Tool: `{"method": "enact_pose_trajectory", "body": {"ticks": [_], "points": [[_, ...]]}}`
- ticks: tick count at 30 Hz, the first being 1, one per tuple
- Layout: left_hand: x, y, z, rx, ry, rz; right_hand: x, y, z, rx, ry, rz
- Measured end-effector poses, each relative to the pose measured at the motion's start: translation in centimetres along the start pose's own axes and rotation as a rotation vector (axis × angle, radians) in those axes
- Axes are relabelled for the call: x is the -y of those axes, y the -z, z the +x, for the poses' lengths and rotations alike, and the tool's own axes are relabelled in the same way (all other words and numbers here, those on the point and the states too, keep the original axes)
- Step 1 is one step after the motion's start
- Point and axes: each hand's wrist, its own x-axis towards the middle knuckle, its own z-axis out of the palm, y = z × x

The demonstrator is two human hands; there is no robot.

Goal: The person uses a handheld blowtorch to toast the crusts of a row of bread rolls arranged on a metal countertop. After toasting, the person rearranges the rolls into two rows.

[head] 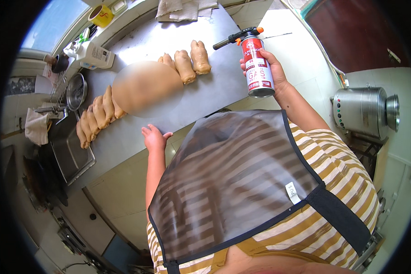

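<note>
My right hand (276, 68) grips a red and white gas canister (257, 73), held upright over the right end of the stainless steel counter (222, 80). On top of it sits a black blowtorch head (241, 36) with orange parts, its nozzle towards the left; I see no flame. A row of several pig's trotters lies across the counter, some at the right (201, 58) and others at the left (99, 109). A blurred patch covers the middle of the row. My left hand (154, 137) holds nothing, fingers apart, at the counter's front edge below that patch.
Left of the trotters are a sink (73, 156), a tap (62, 113) and a metal bowl (77, 90). A white pump jug (94, 55) and a yellow roll (101, 16) are by the window. Folded cloths (185, 10) lie at the back; a steel pot (360, 110) stands right.
</note>
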Motion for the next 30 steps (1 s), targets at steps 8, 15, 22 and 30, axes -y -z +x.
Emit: {"method": "enact_pose_trajectory", "body": {"ticks": [8,15,22,30], "points": [[0.0,-0.1,0.2,0.006,0.002,0.044,-0.6,1.1,-0.1,-0.02,-0.007,0.137],[-0.1,0.1,0.0,0.049,0.023,0.048,-1.0,1.6,-0.7,-0.028,-0.049,0.186],[-0.3,0.5,0.0,0.09,0.037,0.042,-1.1,2.0,-1.5,-0.014,-0.082,0.196],[-0.3,0.6,0.0,0.097,0.03,0.04,-1.3,2.1,-1.9,-0.043,-0.106,0.194]]}}
